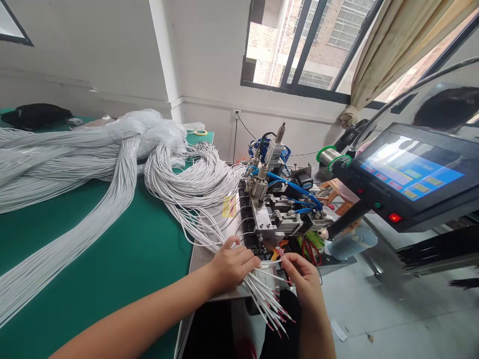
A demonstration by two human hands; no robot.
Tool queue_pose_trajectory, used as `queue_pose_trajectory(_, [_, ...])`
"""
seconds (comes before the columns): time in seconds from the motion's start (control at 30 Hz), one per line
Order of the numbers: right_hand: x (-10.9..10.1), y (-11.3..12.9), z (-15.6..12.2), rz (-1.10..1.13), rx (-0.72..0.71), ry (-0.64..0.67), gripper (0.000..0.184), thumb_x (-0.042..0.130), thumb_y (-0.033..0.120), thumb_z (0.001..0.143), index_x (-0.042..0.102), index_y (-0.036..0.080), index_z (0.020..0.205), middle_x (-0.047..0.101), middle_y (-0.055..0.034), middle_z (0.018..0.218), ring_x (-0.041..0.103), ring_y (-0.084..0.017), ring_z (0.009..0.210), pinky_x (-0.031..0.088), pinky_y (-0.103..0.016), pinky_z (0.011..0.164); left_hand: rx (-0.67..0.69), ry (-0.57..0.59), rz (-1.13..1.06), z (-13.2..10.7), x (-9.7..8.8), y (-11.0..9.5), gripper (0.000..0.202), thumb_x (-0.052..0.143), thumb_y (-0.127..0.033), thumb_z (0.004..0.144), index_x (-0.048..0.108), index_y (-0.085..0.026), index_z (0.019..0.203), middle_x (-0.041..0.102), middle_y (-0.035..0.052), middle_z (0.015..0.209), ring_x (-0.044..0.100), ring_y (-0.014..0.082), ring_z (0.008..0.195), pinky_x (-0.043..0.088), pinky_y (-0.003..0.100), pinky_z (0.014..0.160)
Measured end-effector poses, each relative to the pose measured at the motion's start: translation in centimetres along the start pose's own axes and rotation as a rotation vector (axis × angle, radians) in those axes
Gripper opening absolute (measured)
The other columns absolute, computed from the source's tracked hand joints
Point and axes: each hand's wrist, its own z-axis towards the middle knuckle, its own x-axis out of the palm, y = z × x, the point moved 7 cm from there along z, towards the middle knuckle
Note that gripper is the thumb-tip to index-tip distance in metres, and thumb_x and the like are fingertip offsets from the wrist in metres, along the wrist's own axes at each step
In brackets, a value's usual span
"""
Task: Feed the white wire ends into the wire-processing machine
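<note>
head view: wire bundle (266, 298) inside left grip (232, 264), beside right grip (305, 278)

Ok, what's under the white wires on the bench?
A green mat lies under the wires, showing between the bundles. Near the machine they lie on a grey plate. Anything under the thick bundles is covered.

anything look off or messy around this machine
Nothing looks damaged or spilled. The white wire bundles sprawl loosely over the green table, loops overlapping beside the machine. The left hand grips a fanned bunch of red-tipped wires that hangs past the front edge; the right hand pinches one of them.
</note>
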Motion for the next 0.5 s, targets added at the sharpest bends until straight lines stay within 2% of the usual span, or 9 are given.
queue_pose_trajectory(0.37, [0.1,-0.4,0.1,0.042,0.037,-0.061,0.029,0.072,0.044,0.077,0.071,0.016,0.082,0.064,-0.0028,0.068,0.054,-0.016,0.061,0.041,-0.024,0.052,-0.018,0.044,-0.035,-0.1,0.5,0.2,0.023,0.035,-0.014,0.094,0.056,-0.019,0.089,0.061,-0.0027,0.07,0.053,0.0118,0.063,0.027,0.035,0.087])
queue_pose_trajectory(0.5, [0.0,-0.7,0.2,0.05,0.036,-0.067,0.029,0.072,0.044,0.076,0.071,0.016,0.082,0.064,-0.0025,0.068,0.054,-0.015,0.06,0.04,-0.023,0.051,-0.021,0.125,-0.045,-0.5,1.6,0.5,0.017,0.042,-0.013,0.086,0.056,-0.019,0.092,0.061,-0.0014,0.072,0.054,0.0131,0.064,0.03,0.035,0.086])
